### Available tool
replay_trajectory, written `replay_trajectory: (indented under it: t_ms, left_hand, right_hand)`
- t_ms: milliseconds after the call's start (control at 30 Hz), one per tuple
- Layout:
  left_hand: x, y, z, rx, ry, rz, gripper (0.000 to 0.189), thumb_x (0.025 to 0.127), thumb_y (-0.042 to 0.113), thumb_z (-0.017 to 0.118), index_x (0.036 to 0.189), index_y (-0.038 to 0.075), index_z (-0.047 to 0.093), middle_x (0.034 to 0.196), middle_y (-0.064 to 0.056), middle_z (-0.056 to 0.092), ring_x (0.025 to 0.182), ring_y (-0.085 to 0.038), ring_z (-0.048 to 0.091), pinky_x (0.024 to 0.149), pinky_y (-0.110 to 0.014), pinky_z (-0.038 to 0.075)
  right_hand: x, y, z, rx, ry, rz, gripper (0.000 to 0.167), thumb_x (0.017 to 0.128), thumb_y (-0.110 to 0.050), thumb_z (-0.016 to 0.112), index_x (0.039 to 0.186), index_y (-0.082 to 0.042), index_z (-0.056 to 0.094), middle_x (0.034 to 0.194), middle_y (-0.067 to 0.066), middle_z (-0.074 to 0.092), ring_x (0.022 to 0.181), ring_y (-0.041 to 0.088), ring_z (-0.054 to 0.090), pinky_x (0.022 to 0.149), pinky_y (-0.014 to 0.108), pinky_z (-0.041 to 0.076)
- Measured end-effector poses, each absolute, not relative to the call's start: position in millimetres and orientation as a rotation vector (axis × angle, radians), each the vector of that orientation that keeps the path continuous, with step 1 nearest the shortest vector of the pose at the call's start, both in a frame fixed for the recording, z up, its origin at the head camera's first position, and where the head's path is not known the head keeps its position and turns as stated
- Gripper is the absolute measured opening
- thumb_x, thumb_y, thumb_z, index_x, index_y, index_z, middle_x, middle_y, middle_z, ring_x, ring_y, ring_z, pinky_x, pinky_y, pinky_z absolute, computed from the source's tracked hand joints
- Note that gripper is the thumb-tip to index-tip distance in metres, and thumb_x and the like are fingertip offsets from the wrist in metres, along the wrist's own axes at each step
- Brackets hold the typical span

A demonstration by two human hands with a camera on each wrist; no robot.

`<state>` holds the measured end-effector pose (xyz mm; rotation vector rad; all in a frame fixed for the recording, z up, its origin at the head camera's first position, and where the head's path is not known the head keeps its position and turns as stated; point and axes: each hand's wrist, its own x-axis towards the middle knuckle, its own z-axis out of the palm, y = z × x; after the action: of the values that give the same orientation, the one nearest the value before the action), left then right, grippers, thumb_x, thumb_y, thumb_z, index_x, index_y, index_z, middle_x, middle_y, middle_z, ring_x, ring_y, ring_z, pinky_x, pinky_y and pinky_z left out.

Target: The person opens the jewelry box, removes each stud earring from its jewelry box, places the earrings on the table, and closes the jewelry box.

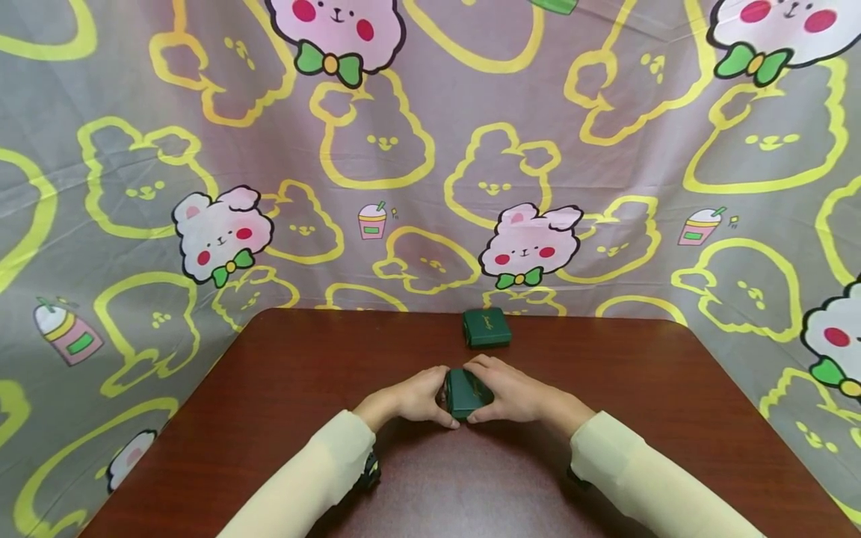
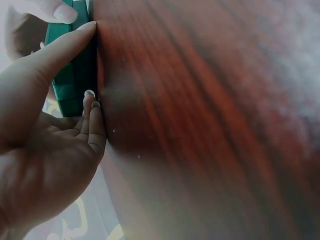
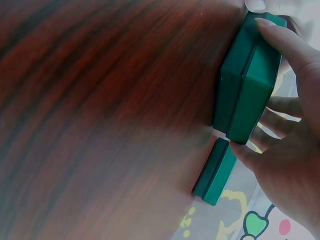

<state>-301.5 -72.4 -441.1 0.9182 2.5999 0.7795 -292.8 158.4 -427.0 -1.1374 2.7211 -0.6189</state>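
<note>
A small dark green box (image 1: 461, 394) with a lid seam sits on the brown table, between both hands. My left hand (image 1: 418, 394) holds its left side; in the left wrist view the thumb lies along the near face of the box (image 2: 64, 97) and the fingers bend at its left end. My right hand (image 1: 516, 391) grips the other side, thumb at the near edge and fingers reaching toward the far edge. The right wrist view shows the box (image 3: 250, 75) closed, the right thumb near its front corner. Its top is partly covered by the right hand.
A second green box (image 1: 487, 329) with gold lettering lies behind, near the table's far edge. The brown wood table (image 1: 303, 359) has rounded back corners. A grey curtain (image 1: 430, 209) with cartoon animals hangs around the back and sides.
</note>
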Motion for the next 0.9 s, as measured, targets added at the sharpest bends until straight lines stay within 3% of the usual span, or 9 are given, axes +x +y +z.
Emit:
replay_trajectory:
  t_ms: [200, 533, 900]
  left_hand:
    - [-303.0, -73.1, -442.8, 0.891, 2.584, 0.792, 0.076, 0.075, 0.033, 0.093, 0.131, 0.004, 0.051, 0.115, -0.002, 0.056, 0.105, -0.014, 0.054, 0.096, -0.032, 0.045]
    - [-302.0, -73.6, -441.8, 0.886, 2.545, 0.838, 0.064, 0.076, 0.029, 0.093, 0.120, 0.007, 0.053, 0.105, -0.001, 0.053, 0.095, -0.012, 0.051, 0.087, -0.029, 0.045]
    - [-300.6, -75.1, -441.2, 0.864, 2.541, 0.849, 0.063, 0.077, 0.027, 0.093, 0.121, 0.007, 0.052, 0.108, -0.001, 0.052, 0.100, -0.014, 0.050, 0.092, -0.031, 0.044]
  right_hand:
    - [-292.1, 157.5, -426.1, -1.131, 2.718, -0.610, 0.085, 0.084, -0.041, 0.083, 0.148, 0.001, 0.046, 0.145, 0.011, 0.047, 0.130, 0.026, 0.047, 0.105, 0.048, 0.044]
    - [-293.8, 158.9, -427.8, -1.121, 2.713, -0.614, 0.084, 0.085, -0.042, 0.083, 0.148, -0.001, 0.046, 0.145, 0.009, 0.047, 0.129, 0.025, 0.048, 0.104, 0.047, 0.045]
    - [-292.7, 159.3, -427.7, -1.152, 2.713, -0.651, 0.079, 0.085, -0.042, 0.083, 0.144, -0.003, 0.049, 0.142, 0.009, 0.048, 0.128, 0.024, 0.048, 0.104, 0.048, 0.044]
